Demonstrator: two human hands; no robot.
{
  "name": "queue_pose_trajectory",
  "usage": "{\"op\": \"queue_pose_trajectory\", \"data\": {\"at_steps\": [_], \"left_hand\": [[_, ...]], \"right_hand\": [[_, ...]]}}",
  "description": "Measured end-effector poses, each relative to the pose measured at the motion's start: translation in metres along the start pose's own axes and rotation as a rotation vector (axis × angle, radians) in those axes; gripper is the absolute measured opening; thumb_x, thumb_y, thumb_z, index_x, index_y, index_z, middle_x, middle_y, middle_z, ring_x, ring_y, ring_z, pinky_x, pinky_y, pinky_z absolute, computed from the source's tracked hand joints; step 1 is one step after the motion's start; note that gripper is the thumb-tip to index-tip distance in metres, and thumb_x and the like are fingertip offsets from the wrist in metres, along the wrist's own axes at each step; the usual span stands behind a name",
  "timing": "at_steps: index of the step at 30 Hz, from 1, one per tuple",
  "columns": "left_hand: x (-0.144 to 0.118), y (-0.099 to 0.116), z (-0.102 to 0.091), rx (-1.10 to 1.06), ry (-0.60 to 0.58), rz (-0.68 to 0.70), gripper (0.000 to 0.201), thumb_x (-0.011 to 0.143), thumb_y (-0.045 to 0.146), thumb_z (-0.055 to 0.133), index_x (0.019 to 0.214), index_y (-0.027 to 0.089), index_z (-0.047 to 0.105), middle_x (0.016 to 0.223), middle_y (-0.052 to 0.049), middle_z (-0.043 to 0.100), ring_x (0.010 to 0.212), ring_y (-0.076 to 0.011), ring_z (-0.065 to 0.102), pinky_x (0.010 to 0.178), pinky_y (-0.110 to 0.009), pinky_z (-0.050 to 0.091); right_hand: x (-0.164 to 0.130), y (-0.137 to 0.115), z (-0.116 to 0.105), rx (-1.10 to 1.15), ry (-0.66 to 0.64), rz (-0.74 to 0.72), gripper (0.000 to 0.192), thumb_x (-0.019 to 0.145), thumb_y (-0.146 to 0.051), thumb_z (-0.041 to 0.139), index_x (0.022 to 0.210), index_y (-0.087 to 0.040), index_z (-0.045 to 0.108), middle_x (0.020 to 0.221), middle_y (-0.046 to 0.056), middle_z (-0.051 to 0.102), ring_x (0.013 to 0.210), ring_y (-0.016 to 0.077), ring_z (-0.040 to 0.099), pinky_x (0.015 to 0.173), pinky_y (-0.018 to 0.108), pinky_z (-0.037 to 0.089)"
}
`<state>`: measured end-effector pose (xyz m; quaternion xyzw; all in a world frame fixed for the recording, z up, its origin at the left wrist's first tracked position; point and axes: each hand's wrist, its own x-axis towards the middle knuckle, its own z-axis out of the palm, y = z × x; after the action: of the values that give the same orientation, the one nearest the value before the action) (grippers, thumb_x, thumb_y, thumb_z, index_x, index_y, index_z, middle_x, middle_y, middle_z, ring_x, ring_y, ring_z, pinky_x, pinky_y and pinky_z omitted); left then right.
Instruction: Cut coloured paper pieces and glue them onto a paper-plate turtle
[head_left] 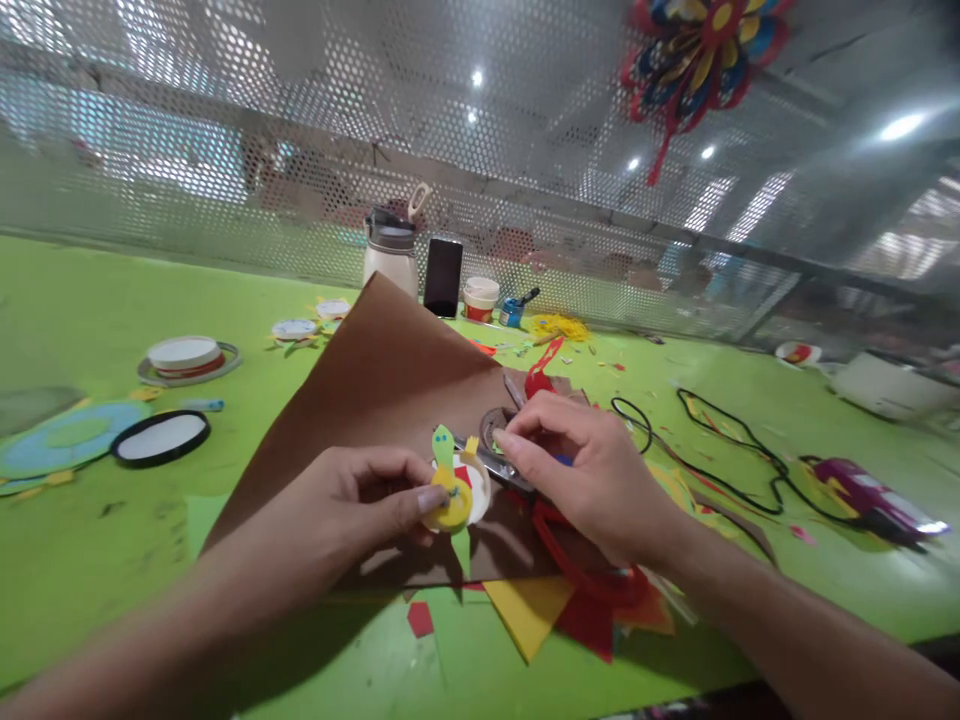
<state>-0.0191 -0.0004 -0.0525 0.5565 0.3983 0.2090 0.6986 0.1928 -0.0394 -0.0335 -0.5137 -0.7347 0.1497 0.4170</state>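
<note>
1. Hard to make out: small round paper craft point(459, 490) with a yellow disc, a white disc behind it, a red patch, a green strip rising above and another hanging below; near edge partly covered by the left thumb.
2. Partly hidden under the right hand point(592, 475): grey metal scissors point(501, 462) lying on the brown paper sheet point(382, 385); only the blades and part of a handle show, right of the craft.
3. Also half covered: red loop-shaped cutout point(577, 560) below the right wrist, atop yellow and red paper scraps point(555, 610) at the near edge of the brown sheet.
4. Cut off at the top edge: colourful paper pinwheel point(701, 50) hanging against the perforated metal screen point(225, 150).
5. Left hand point(352, 500) reaching in from near left, palm turned down, thumb and forefinger pinched on the craft, holding it just above the brown sheet at centre.
6. Right hand coming from near right, fingers curled, forefinger stretched left with its tip at the craft's upper right edge; closed on nothing that can be seen, so grip cannot be told.
7. Hands close together, meeting at the craft.
8. Far on the green table point(90, 560): bottle point(390, 250), dark phone point(443, 277) standing upright, small glue pot point(480, 298).
9. Left: round lids and paper discs point(161, 437). Right: black cable point(720, 470) looping to a purple glue gun point(874, 497).
</note>
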Motion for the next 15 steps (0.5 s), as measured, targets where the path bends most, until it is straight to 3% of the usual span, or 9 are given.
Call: {"op": "queue_pose_trajectory", "data": {"at_steps": [5,10,15], "left_hand": [[0.004,-0.003,-0.001,-0.081,0.006,-0.024,0.026,0.069,0.041,0.074,0.078,0.018,0.067,0.071,-0.004,0.069,0.062,-0.0155,0.063,0.055,-0.024,0.048],[0.008,-0.008,0.0,-0.099,-0.004,-0.031,0.024,0.07,0.039,0.074,0.076,0.018,0.065,0.067,-0.002,0.067,0.058,-0.0099,0.059,0.05,-0.016,0.041],[0.006,-0.008,0.003,-0.044,0.013,-0.003,0.031,0.068,0.044,0.074,0.081,0.017,0.067,0.064,-0.003,0.063,0.058,-0.0141,0.06,0.053,-0.024,0.048]], "right_hand": [[-0.004,-0.004,0.001,-0.068,-0.029,-0.101,0.013,0.084,-0.014,0.058,0.072,-0.014,0.063,0.073,0.0,0.057,0.069,0.0112,0.051,0.066,0.026,0.04],[0.0,-0.002,0.003,0.019,-0.15,0.024,0.012,0.085,-0.016,0.057,0.079,-0.014,0.067,0.077,0.002,0.061,0.071,0.0125,0.054,0.066,0.027,0.042],[0.007,0.008,0.002,0.095,-0.108,0.18,0.012,0.084,-0.022,0.057,0.078,-0.015,0.064,0.071,0.0,0.06,0.062,0.0117,0.052,0.06,0.028,0.042]]}}
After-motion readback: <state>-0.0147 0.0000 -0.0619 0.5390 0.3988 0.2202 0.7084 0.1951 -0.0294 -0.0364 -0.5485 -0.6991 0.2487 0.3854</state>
